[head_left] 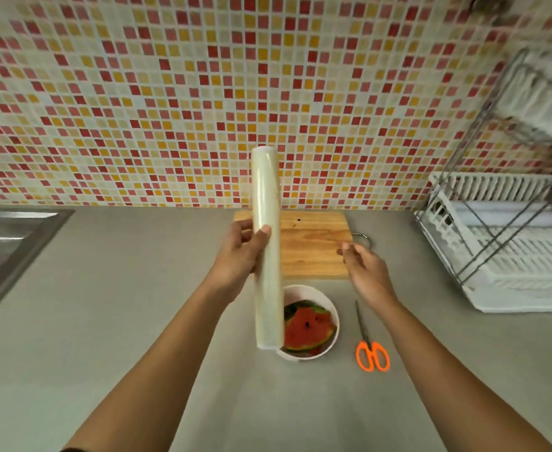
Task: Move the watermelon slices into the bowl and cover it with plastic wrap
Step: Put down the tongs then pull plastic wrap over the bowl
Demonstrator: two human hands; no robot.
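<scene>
My left hand [240, 252] grips a long roll of plastic wrap [267, 249] and holds it upright above the counter, thumb across its front. The roll's lower end hides the left part of a white bowl [331, 313]. Red watermelon slices [308, 329] with green rind lie inside that bowl. My right hand [364, 272] hovers to the right of the roll over the edge of the cutting board, fingers loosely curled, with nothing visible in it. No wrap is seen stretched between roll and right hand.
A wooden cutting board [313, 246] lies behind the bowl against the tiled wall. Orange-handled scissors [370, 347] lie right of the bowl. A white dish rack [509, 243] stands at the far right. A steel sink [3, 243] sits at the left.
</scene>
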